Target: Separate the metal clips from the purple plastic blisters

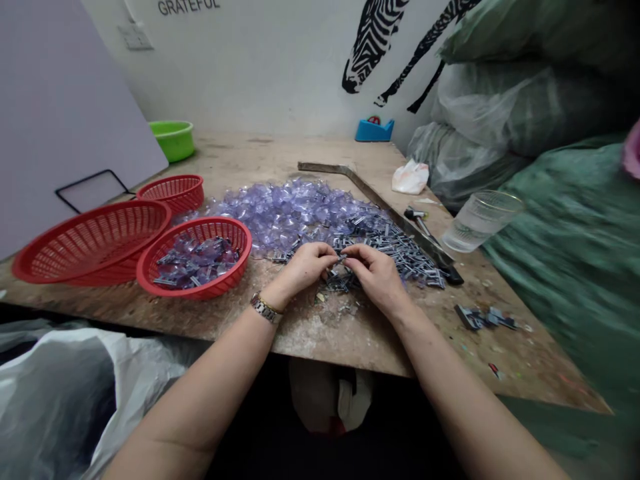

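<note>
My left hand (311,267) and my right hand (374,272) meet over the near side of the table, fingertips pinched together. Between them is a small grey plastic part (341,259), mostly covered by the fingers. Right behind my hands lies a pile of slim grey plastic parts (395,247). It runs into a larger heap of clear violet-tinted plastic pieces (290,207). To the left, a red basket (245,260) holds grey and clear pieces mixed together.
Two more red baskets (90,240) stand at the left, with a green basin (175,139) behind. A bent metal bar (370,193) borders the heap. A glass (475,223), a hammer-like tool (420,223) and a blue tape dispenser (374,131) are on the right. Stuffed sacks (565,233) crowd the right edge.
</note>
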Demonstrator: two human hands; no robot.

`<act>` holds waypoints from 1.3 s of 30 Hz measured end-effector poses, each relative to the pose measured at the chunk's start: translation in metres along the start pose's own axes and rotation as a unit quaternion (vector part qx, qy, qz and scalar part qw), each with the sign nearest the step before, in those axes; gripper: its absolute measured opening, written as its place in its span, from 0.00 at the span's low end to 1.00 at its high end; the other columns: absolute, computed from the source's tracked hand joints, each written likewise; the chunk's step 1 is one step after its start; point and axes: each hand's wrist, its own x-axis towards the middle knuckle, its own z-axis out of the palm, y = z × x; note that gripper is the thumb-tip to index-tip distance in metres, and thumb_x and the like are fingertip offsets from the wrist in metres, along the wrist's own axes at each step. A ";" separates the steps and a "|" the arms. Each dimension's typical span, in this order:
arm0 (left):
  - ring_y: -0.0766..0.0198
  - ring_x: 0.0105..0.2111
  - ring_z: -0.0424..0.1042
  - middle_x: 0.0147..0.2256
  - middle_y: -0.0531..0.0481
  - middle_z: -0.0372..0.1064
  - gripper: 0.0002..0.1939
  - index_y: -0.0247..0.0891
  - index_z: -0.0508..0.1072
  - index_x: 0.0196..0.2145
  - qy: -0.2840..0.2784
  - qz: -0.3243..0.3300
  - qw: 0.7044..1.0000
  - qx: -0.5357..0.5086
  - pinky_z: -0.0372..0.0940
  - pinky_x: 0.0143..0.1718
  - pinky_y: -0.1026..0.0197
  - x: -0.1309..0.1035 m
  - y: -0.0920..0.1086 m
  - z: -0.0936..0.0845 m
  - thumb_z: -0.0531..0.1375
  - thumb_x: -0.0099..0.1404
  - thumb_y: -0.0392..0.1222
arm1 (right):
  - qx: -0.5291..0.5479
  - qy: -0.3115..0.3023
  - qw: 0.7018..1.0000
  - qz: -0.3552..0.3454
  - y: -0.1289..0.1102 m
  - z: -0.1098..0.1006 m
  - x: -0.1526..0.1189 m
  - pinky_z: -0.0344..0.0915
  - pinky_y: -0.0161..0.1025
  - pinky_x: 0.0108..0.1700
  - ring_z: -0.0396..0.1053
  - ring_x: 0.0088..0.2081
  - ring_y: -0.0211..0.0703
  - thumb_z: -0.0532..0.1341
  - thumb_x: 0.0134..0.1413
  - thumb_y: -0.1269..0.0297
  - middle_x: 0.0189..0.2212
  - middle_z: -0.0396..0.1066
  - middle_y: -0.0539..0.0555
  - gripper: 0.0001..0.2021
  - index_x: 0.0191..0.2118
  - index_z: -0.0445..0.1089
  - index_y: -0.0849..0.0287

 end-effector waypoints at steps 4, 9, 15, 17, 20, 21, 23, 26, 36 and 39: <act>0.74 0.17 0.61 0.19 0.57 0.62 0.05 0.34 0.67 0.27 -0.024 -0.021 0.993 -0.116 0.54 0.19 0.70 -0.004 0.004 0.002 0.56 0.61 0.37 | 0.067 0.004 0.997 0.049 -0.001 -0.002 0.001 0.59 0.36 0.32 0.62 0.27 0.38 0.61 0.47 0.58 0.22 0.66 0.48 0.08 0.26 0.68 0.57; 0.74 0.19 0.64 0.24 0.54 0.65 0.12 0.35 0.66 0.27 -0.030 0.002 0.988 -0.151 0.55 0.20 0.70 -0.007 0.006 0.002 0.55 0.63 0.45 | 0.085 0.029 0.993 0.079 0.001 -0.004 0.002 0.55 0.36 0.30 0.58 0.25 0.36 0.61 0.46 0.56 0.21 0.62 0.46 0.10 0.25 0.66 0.58; 0.74 0.19 0.61 0.21 0.57 0.61 0.11 0.35 0.66 0.27 -0.008 0.042 0.992 -0.122 0.55 0.20 0.70 -0.007 0.006 0.006 0.58 0.59 0.45 | 0.135 0.026 0.987 0.089 -0.001 -0.005 0.002 0.56 0.36 0.30 0.59 0.26 0.37 0.63 0.44 0.56 0.21 0.63 0.47 0.11 0.25 0.66 0.58; 0.73 0.19 0.61 0.20 0.58 0.60 0.10 0.35 0.65 0.26 0.007 0.048 0.991 -0.124 0.55 0.20 0.70 -0.006 0.005 0.008 0.58 0.58 0.44 | 0.162 0.023 0.983 0.087 -0.003 -0.004 0.003 0.58 0.37 0.31 0.60 0.26 0.37 0.64 0.41 0.57 0.22 0.64 0.47 0.10 0.26 0.67 0.57; 0.73 0.19 0.60 0.21 0.57 0.61 0.10 0.36 0.65 0.26 -0.002 0.042 0.990 -0.134 0.54 0.20 0.69 -0.006 0.003 0.009 0.57 0.59 0.45 | 0.178 0.032 0.980 0.079 -0.005 -0.004 0.004 0.60 0.37 0.33 0.62 0.28 0.37 0.66 0.38 0.59 0.24 0.66 0.47 0.10 0.27 0.68 0.57; 0.73 0.19 0.60 0.21 0.57 0.61 0.10 0.36 0.65 0.26 -0.011 0.040 0.991 -0.130 0.54 0.20 0.69 -0.005 0.003 0.009 0.57 0.59 0.45 | 0.177 0.038 0.981 0.076 -0.005 -0.004 0.004 0.61 0.37 0.33 0.63 0.28 0.37 0.66 0.39 0.60 0.24 0.67 0.47 0.09 0.27 0.68 0.57; 0.71 0.19 0.61 0.21 0.57 0.61 0.12 0.36 0.66 0.28 -0.022 0.043 0.995 -0.092 0.55 0.21 0.68 -0.003 0.004 0.005 0.56 0.62 0.48 | 0.178 0.053 0.980 0.075 -0.004 -0.004 0.004 0.62 0.37 0.33 0.63 0.28 0.37 0.65 0.40 0.59 0.24 0.67 0.47 0.09 0.27 0.67 0.57; 0.67 0.27 0.67 0.26 0.52 0.65 0.12 0.36 0.69 0.30 0.041 0.081 0.992 0.092 0.62 0.29 0.65 0.001 0.008 -0.004 0.53 0.66 0.46 | 0.220 0.066 0.968 0.096 -0.004 -0.003 0.004 0.66 0.39 0.34 0.66 0.28 0.39 0.65 0.42 0.58 0.24 0.66 0.47 0.11 0.28 0.64 0.55; 0.54 0.45 0.71 0.43 0.38 0.66 0.16 0.33 0.72 0.44 0.149 0.012 0.800 0.581 0.67 0.41 0.58 0.019 0.011 -0.024 0.47 0.66 0.30 | 0.211 0.064 0.972 0.085 -0.003 0.001 0.003 0.69 0.40 0.34 0.70 0.28 0.40 0.64 0.43 0.58 0.24 0.67 0.47 0.10 0.30 0.63 0.55; 0.54 0.44 0.72 0.42 0.38 0.67 0.15 0.33 0.72 0.44 0.142 0.006 0.802 0.581 0.67 0.42 0.58 0.026 0.006 -0.028 0.48 0.67 0.31 | 0.202 0.059 0.974 0.087 -0.001 0.001 0.003 0.69 0.41 0.35 0.70 0.28 0.41 0.63 0.43 0.58 0.24 0.69 0.47 0.10 0.32 0.65 0.55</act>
